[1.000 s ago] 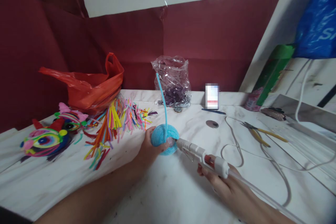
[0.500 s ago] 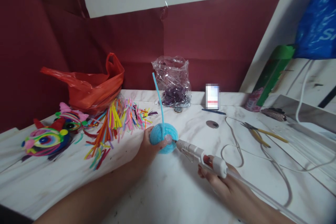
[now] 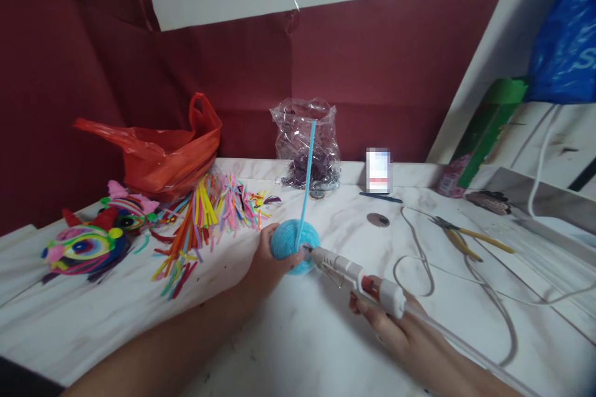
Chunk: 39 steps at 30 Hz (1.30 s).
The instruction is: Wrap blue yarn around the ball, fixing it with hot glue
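1. Held blue-wound ball (image 3: 288,237) in left hand (image 3: 270,263), low over the worktop (image 3: 279,347); could not tell whether touching.
2. Clasped white glue gun (image 3: 343,269) in right hand (image 3: 388,325), nozzle (image 3: 313,252) at the ball's pale patch (image 3: 305,249).
3. Showed coils (image 3: 285,234) over most visible surface; left, apparently, pale patch bare and blue strand's (image 3: 308,180) end unwound.
4. Pointed strand upward, long axis leaning slightly right; pointed gun leftward and forward.

On the blue bag (image 3: 562,37), a big white letter "S" (image 3: 586,57) can be read at the view's edge; the bright screen (image 3: 378,171) is pixelated and cannot be read.
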### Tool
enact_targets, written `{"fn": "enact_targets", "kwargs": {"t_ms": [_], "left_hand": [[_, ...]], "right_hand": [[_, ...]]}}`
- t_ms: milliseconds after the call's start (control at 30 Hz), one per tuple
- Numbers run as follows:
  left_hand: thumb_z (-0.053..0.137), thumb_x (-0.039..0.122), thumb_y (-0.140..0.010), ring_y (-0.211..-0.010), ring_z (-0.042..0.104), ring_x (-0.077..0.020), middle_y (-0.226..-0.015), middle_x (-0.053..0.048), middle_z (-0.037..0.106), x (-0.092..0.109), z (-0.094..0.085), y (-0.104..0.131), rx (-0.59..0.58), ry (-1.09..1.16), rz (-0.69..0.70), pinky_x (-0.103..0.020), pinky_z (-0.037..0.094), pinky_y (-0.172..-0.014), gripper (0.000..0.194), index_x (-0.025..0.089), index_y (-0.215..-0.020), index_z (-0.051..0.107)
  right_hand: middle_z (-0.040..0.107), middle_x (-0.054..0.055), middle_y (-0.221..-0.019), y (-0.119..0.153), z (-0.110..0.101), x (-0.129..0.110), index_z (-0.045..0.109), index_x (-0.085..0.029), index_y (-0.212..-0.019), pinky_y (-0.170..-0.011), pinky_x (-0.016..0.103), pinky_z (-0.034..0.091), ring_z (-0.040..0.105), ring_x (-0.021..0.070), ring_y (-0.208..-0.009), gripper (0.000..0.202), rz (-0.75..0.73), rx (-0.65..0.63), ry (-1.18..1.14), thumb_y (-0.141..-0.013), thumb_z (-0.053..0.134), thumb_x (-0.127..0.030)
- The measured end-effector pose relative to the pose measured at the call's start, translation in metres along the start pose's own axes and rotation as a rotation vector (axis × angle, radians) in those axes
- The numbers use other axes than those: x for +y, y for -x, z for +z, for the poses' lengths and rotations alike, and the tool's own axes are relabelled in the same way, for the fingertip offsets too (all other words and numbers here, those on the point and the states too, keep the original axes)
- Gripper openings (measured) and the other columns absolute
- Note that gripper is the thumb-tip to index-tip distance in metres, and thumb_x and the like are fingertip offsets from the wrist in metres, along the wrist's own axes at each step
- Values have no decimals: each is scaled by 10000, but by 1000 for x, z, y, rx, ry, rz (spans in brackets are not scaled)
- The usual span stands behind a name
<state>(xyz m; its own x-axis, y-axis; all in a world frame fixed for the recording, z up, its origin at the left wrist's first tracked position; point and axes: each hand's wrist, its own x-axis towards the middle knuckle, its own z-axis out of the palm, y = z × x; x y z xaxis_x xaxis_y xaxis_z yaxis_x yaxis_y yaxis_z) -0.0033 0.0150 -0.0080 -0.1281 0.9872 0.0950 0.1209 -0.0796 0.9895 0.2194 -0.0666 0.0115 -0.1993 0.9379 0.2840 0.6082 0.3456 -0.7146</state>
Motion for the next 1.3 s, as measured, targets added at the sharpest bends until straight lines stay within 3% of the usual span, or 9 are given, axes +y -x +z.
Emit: {"fn": "enact_targets", "kwargs": {"t_ms": [333, 500, 667, 967, 1300], "left_hand": [[767, 328, -582, -1091, 550, -277, -1261, -105, 516, -1, 0, 1, -54, -60, 37, -328, 487, -822, 729, 229, -1207, 406], [795, 337, -548, -1077, 552, -292, -1208, -83, 550, 2, 1, 2, -9, -75, 31, -359, 484, -827, 721, 258, -1178, 452], [781, 378, -602, -1067, 573, -285, -1210, -81, 553, 0, -1, 0, -43, 0, -55, -370, 506, -806, 688, 284, -1179, 419], [800, 377, -575, -1002, 610, -301, -1126, -89, 601, -2, -3, -6, -43, 134, -60, -441, 521, -818, 705, 271, -1160, 421], [767, 379, -617, -1037, 595, -284, -1198, -102, 569, -1, -4, -2, -73, 67, -38, -395, 518, -809, 699, 245, -1201, 407]], "right_hand": [[678, 29, -733, -1, -1, -2, 626, -206, -815, -574, 257, 500, 618, 184, -648, 257, -35, -1, -18, -865, 430, -364], [665, 22, -704, 0, -1, 0, 625, -206, -793, -578, 257, 492, 615, 182, -651, 278, -19, 7, -2, -862, 424, -386], [664, 28, -717, -1, -2, 2, 616, -209, -772, -624, 277, 496, 621, 197, -694, 312, 23, -2, 18, -857, 410, -428], [636, 23, -695, -2, 0, 7, 588, -215, -747, -603, 278, 478, 601, 192, -677, 306, 15, -13, 49, -855, 383, -416], [632, 26, -703, -1, 1, 10, 583, -226, -755, -612, 295, 482, 599, 201, -683, 338, 66, -7, 73, -855, 371, -470]]}}
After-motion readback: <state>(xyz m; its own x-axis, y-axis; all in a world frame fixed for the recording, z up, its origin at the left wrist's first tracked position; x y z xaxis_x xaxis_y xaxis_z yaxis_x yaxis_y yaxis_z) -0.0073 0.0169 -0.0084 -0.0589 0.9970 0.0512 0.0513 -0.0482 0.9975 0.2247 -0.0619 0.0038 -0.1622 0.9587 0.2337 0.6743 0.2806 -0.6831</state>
